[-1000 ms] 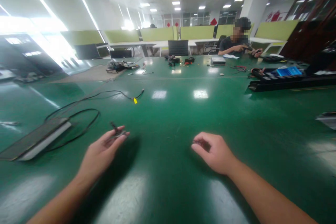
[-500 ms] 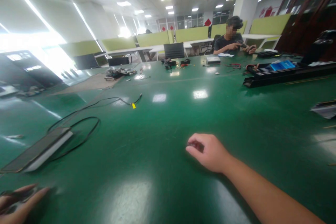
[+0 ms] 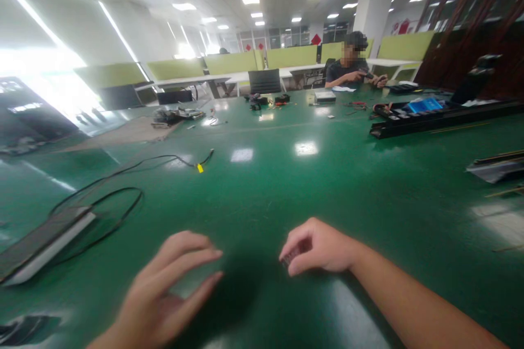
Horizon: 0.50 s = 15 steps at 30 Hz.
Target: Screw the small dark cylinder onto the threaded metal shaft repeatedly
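Over the green table (image 3: pixel 245 196), my right hand (image 3: pixel 317 248) is closed around a small dark reddish object (image 3: pixel 290 257), mostly hidden by the fingers. To its left, my left hand (image 3: pixel 172 278) has thumb and fingers apart with nothing between them, pointing toward my right hand. A gap separates the two hands. At the bottom left corner lies a blurred dark object (image 3: pixel 27 330), apart from my left hand.
A flat dark device with a light side (image 3: pixel 49 245) and a black cable (image 3: pixel 135 204) with a yellow tag (image 3: pixel 200 168) lie left. A black tray (image 3: pixel 434 115) with blue items stands at the back right. A person (image 3: pixel 352 68) sits across the table.
My left hand has let go of the dark object at the bottom left and moved right, toward the middle. My right hand still holds its small object. The view has shifted slightly.
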Tool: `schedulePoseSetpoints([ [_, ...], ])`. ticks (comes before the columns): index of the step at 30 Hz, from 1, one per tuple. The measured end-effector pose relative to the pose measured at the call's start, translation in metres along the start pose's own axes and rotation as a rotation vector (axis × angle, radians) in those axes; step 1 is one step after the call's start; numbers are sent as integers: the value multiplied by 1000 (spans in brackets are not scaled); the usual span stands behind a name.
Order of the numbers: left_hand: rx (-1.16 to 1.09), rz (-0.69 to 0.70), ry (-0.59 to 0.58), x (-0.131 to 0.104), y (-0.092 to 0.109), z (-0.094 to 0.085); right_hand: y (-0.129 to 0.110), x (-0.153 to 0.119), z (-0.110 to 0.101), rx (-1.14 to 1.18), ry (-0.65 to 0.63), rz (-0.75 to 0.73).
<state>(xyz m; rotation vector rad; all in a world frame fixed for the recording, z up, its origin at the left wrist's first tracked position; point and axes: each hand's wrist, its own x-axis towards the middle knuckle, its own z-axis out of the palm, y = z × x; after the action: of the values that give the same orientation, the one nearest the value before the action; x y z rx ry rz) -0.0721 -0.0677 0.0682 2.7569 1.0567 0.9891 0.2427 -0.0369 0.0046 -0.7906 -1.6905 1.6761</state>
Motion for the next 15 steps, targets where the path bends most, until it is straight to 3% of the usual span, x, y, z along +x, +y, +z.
schedulePoseSetpoints([
  [3, -195, 78, -158, 31, 23, 47, -1, -2, -2, 54, -95, -14],
  [5, -302, 177, -133, 47, 36, 69, -3, -2, -2, 78, -124, -35],
  [8, -411, 239, -26, 59, 48, 85, -5, -2, -1, 83, -141, -44],
  [12, -452, 187, 25, 54, 45, 75, -3, -2, -2, 106, -155, 22],
  [15, -217, -74, 184, 37, 19, 40, 1, -2, -5, 103, -114, 76],
])
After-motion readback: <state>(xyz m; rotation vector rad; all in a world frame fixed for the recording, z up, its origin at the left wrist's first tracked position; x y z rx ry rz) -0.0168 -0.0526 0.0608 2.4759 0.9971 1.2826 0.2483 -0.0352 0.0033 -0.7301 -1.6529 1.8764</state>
